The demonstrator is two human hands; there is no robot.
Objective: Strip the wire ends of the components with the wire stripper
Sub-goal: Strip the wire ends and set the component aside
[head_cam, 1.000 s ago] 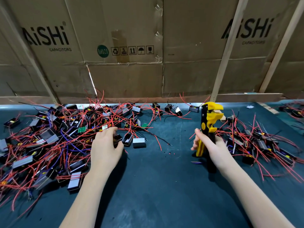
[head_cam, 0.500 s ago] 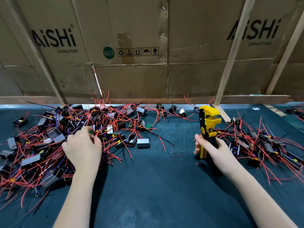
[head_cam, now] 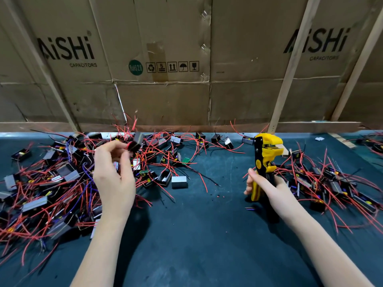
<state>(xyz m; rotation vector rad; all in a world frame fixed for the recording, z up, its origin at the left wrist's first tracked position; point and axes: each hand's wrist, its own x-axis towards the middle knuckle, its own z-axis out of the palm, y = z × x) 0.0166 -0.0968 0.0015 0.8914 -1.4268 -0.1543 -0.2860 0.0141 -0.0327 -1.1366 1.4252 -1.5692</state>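
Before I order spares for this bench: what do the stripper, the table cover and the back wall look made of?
Wire stripper: yellow and black moulded plastic by its look, matte; any metal in the head cannot be made out. Table cover: dark teal mat, dull and scuffed, probably rubber or vinyl. Back wall: brown corrugated cardboard, with creases, staples and printed logos, braced by pale wooden battens.

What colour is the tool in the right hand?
Yellow and black wire stripper, gripped by the right hand; head view.
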